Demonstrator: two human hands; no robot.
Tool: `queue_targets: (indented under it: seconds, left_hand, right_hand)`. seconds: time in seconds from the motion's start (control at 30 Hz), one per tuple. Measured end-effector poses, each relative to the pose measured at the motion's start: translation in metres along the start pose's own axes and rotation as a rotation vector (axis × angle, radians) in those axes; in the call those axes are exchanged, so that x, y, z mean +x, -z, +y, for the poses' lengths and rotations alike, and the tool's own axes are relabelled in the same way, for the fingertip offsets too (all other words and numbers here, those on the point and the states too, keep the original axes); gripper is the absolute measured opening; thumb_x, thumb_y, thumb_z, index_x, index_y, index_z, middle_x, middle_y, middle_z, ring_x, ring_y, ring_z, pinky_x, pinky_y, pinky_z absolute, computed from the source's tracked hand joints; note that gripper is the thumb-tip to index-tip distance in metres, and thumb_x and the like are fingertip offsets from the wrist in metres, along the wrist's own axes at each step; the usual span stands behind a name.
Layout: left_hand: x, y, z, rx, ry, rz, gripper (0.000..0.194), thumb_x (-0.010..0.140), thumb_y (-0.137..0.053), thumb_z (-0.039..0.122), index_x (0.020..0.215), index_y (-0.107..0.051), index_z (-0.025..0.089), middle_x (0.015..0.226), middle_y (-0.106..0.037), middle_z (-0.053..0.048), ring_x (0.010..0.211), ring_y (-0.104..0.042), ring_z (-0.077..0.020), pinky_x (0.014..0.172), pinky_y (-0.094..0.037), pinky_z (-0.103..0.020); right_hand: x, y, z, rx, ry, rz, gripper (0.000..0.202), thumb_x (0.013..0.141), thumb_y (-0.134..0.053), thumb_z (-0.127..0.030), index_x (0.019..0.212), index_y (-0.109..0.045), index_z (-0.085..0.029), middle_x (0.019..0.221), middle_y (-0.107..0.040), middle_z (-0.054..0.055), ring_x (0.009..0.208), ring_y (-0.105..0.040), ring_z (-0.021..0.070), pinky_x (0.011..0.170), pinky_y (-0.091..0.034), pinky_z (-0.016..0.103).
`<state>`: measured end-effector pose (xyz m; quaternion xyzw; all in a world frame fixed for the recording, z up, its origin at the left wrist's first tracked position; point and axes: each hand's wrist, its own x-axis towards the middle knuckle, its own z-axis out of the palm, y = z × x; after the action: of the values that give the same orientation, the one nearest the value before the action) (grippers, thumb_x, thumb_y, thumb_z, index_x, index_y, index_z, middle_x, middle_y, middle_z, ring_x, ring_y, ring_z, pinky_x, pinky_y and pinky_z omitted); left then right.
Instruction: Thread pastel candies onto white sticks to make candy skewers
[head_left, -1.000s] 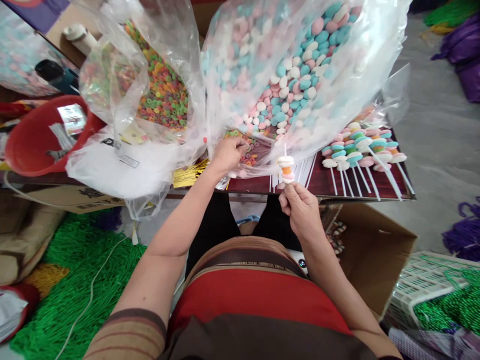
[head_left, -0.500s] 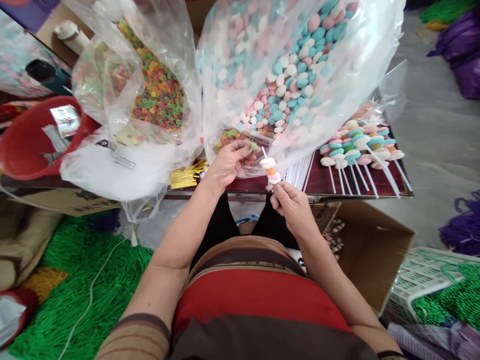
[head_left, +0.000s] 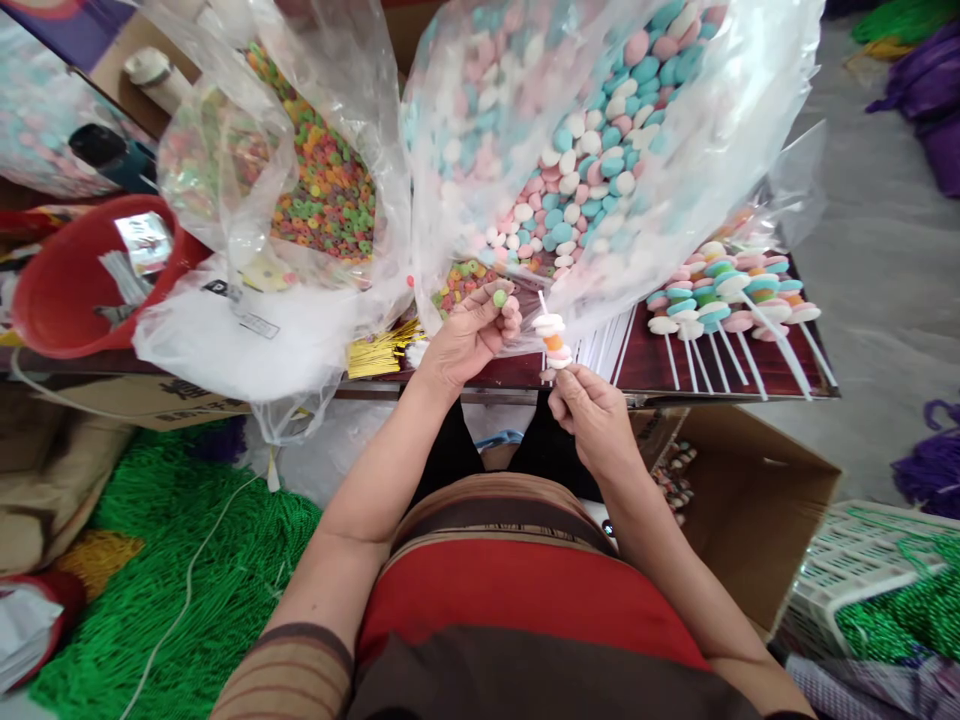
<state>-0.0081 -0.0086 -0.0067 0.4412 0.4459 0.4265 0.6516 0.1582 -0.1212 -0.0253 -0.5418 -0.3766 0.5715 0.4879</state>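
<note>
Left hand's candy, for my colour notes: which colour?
The candy is green, clearest in the head view.

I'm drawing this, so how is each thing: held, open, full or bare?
Left hand: fingers pinching green candy.
Right hand: holding candy stick.
Candy stick: partly threaded, tip bare.
Loaded sticks: lying together.
Other sticks: bare, lying down.
Box: open, things inside.
Bucket: open, things inside.

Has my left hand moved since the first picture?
Yes. Against the yellow ties on the table, your left hand has shifted right, farther from them, and slightly back toward your body.
</note>
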Motion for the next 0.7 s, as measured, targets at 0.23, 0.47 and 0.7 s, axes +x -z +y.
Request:
queue_targets:
  seconds: [0.23, 0.47, 0.7]
  left_hand:
    - [-0.003, -0.002, -0.001, -0.159, 0.006, 0.046, 0.007, 0.095, -0.068, 0.030, 0.098, -0.071, 0.024, 0.077, -0.061, 0.000, 0.068, -0.059, -0.0096, 0.063, -0.051, -0.025]
    - [0.015, -0.022, 0.030, -0.178, -0.039, -0.064, 0.021, 0.078, -0.085, 0.033, 0.084, -0.067, 0.022, 0.074, -0.067, 0.002, 0.066, -0.062, -0.0082, 0.063, -0.051, -0.022]
    - [0.061, -0.101, 0.066, 0.243, -0.183, -0.226, 0.013, 0.082, -0.075, 0.031, 0.090, -0.072, 0.021, 0.075, -0.073, 0.000, 0.066, -0.067, -0.0118, 0.059, -0.049, -0.022]
  right_hand:
    - [0.001, -0.004, 0.003, 0.062, -0.016, 0.020, 0.042, 0.090, -0.066, -0.062, 0.090, -0.066, -0.020, 0.054, -0.044, -0.008, 0.046, -0.028, 0.0077, 0.044, -0.016, 0.024]
    - [0.013, -0.009, 0.006, 0.174, -0.111, 0.020, 0.041, 0.085, -0.064, -0.060, 0.090, -0.064, -0.019, 0.052, -0.043, -0.009, 0.046, -0.025, 0.0081, 0.045, -0.015, 0.025]
    - [0.016, -0.004, 0.022, 0.130, -0.096, -0.051, 0.034, 0.091, -0.057, -0.052, 0.084, -0.064, -0.020, 0.051, -0.046, -0.008, 0.046, -0.030, 0.0091, 0.047, -0.022, 0.025]
